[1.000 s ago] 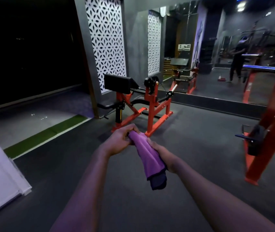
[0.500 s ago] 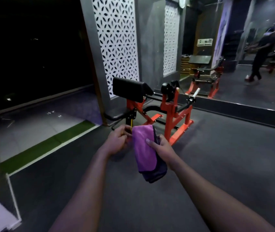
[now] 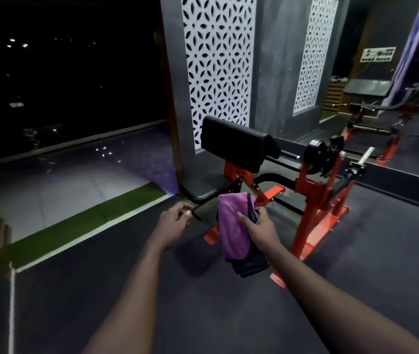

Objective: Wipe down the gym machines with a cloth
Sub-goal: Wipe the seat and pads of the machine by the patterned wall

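Fingers of the right hand are wrapped round the purple cloth, with the thumb pressed on its front face. Fingers of the left hand are loosely curled and nothing is held. Contact with the thin black rod just past the fingertips cannot be confirmed.

The dark floor is seen under both forearms. A mirror is mounted on the far wall at right, and the machine is reflected in it. A white lattice panel is set in the grey wall behind the machine. A green strip is laid along the floor edge at left.

The machine's red frame is planted on the floor just beyond the hands. A black pad is mounted tilted at its top, with a black seat below it.

The cloth is held in the air, folded, and hangs below the right hand, with a darker layer showing at the bottom. It is seen in front of the seat and the frame. Contact with either cannot be told.
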